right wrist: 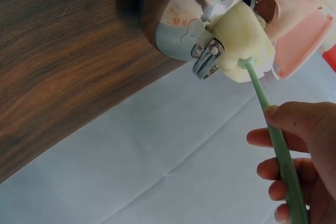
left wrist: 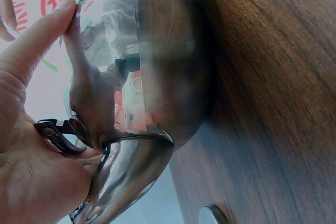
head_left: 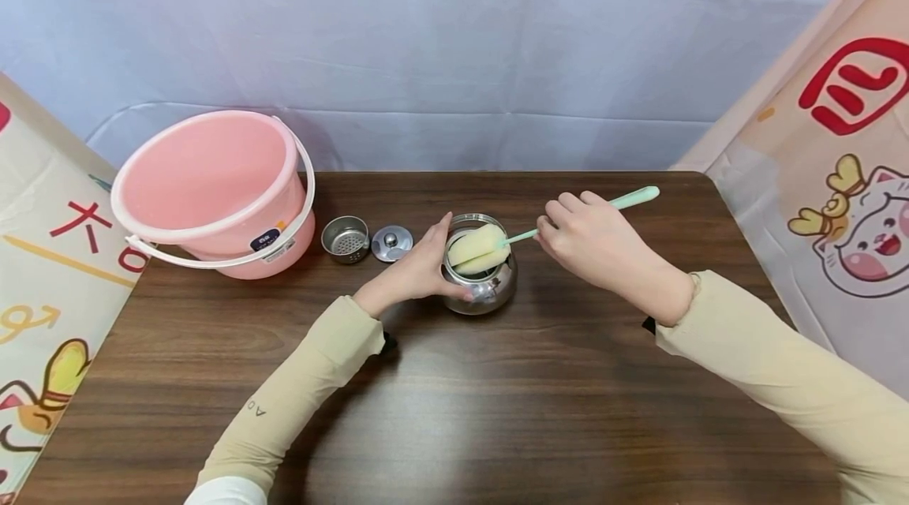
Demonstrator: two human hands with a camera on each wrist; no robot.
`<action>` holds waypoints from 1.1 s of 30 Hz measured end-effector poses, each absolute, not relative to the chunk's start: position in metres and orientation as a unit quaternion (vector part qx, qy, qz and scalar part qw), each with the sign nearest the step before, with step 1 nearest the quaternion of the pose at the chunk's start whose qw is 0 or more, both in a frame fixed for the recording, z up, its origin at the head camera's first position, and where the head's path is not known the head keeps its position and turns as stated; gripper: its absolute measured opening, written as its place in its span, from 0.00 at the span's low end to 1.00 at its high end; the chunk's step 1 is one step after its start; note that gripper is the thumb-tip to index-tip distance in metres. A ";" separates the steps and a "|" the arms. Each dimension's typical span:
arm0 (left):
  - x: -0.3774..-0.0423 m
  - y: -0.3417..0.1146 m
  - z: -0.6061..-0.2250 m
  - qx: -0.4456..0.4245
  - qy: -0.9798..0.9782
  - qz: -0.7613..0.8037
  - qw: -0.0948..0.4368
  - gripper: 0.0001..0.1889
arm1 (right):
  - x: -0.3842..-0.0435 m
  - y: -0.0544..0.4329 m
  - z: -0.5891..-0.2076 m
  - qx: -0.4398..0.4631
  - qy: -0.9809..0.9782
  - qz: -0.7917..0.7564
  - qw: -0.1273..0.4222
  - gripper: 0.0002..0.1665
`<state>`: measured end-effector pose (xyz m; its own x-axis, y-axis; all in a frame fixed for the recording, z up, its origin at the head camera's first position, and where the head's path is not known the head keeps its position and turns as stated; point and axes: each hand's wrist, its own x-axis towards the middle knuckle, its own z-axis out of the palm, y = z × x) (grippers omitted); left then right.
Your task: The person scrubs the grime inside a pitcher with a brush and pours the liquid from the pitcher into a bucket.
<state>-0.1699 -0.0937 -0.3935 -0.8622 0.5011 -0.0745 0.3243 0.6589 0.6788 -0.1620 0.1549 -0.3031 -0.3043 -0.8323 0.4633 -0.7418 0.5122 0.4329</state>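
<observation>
A shiny steel teapot [head_left: 491, 296] stands lidless on the wooden table. My left hand [head_left: 417, 267] grips its side, thumb and fingers spread around the mouth; the spout [left wrist: 134, 174] lies beside that palm in the left wrist view. My right hand [head_left: 592, 243] holds a sponge brush by its pale green handle [right wrist: 283, 156], thumb laid along the stick. The brush's pale yellow sponge head [head_left: 481, 245] sits tilted at the teapot's open mouth, partly inside the rim. One of the pot's metal handle lugs [right wrist: 209, 59] shows close to the sponge in the right wrist view.
Left of the teapot lie its round steel lid [head_left: 392, 243] with a knob and a perforated steel strainer [head_left: 339, 254]. A large pink bucket [head_left: 206, 173] with a white handle stands at the back left. The dark wooden table [head_left: 440, 418] ends at a pale cloth backdrop.
</observation>
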 end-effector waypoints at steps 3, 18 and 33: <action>-0.170 -0.094 -0.393 0.224 0.900 0.349 0.134 0.66 | -0.162 0.154 -0.305 0.492 -0.804 -0.069 0.326 0.15; -0.170 -0.093 -0.393 0.218 0.900 0.350 0.138 0.66 | -0.163 0.146 -0.319 0.498 -0.807 -0.090 0.305 0.11; -0.171 -0.094 -0.396 0.223 0.898 0.355 0.137 0.66 | -0.164 0.132 -0.328 0.502 -0.805 -0.118 0.292 0.03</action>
<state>-0.1711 -0.0941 -0.3959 -0.8635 0.4967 -0.0870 0.3029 0.6489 0.6980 -0.1642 0.1317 -0.3282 -0.3252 -0.8781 0.3511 -0.7398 0.4674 0.4840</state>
